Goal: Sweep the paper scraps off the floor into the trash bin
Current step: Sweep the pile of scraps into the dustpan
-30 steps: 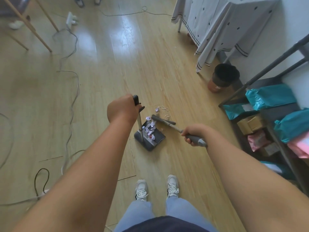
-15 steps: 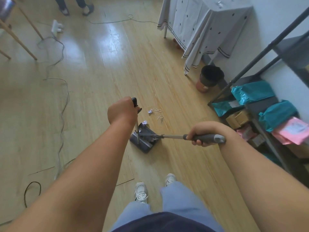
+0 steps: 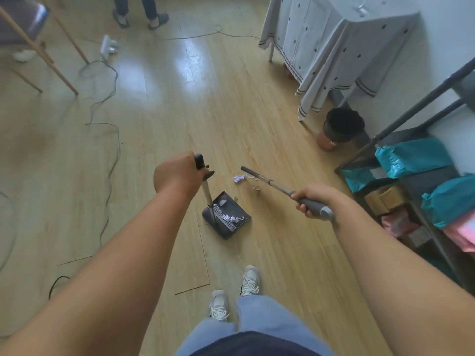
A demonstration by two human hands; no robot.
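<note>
Grips (image 3: 177, 176) (image 3: 316, 199) curl round dustpan handle (image 3: 207, 195) and, seemingly, broom (image 3: 270, 182).

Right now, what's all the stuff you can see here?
dustpan: 1, dark grey, floor ahead of the shoes
paper scraps: several, white, in the dustpan
loose scrap: 1, white, floor beyond the dustpan
broom: 1, grey handle, angled over the floor
trash bin: 1, black with reddish base, beside the draped table
packages: several, teal, right shelf
cables: several, dark, left floor
shoes: 2, white, bottom
left hand: 1, grips the dustpan handle
right hand: 1, grips the broom handle
</note>
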